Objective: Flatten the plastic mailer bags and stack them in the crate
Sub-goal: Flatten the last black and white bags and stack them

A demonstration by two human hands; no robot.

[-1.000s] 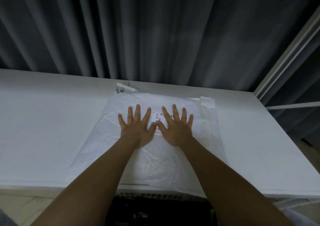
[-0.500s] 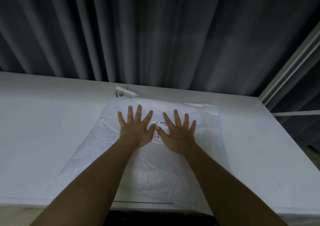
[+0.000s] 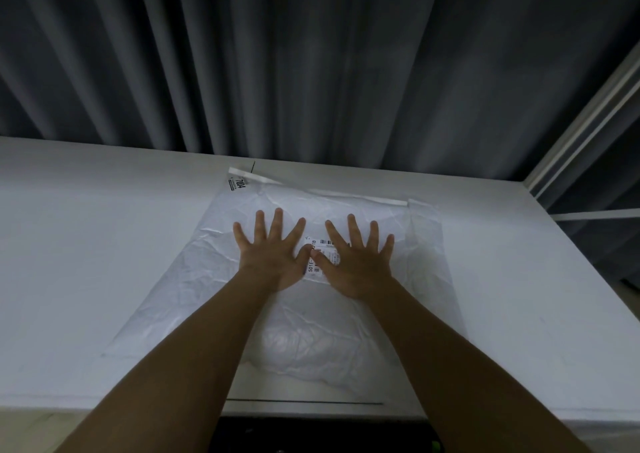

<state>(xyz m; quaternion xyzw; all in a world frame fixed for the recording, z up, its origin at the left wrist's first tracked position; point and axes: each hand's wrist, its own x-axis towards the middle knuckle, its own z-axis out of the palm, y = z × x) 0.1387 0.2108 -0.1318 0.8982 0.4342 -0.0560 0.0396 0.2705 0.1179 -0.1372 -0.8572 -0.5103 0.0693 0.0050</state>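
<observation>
A large white plastic mailer bag [image 3: 194, 279] lies spread on the white table [image 3: 79, 244], wrinkled, with a shipping label [image 3: 317, 255] near its middle. My left hand [image 3: 273, 248] presses flat on the bag with fingers spread, just left of the label. My right hand [image 3: 356, 258] presses flat beside it, partly covering the label. The near part of the bag [image 3: 311, 345] still bulges between my forearms. A crate does not show plainly.
A dark pleated curtain [image 3: 311, 64] hangs behind the table. A white frame post [image 3: 585, 123] rises at the right. A small printed tag [image 3: 239, 184] lies at the bag's far left corner. Something dark [image 3: 311, 435] sits below the table's near edge.
Both hands stay flat on the bag and have slid slightly apart, uncovering more of the label. The camera view has shifted, so the table's near edge sits lower in the frame.
</observation>
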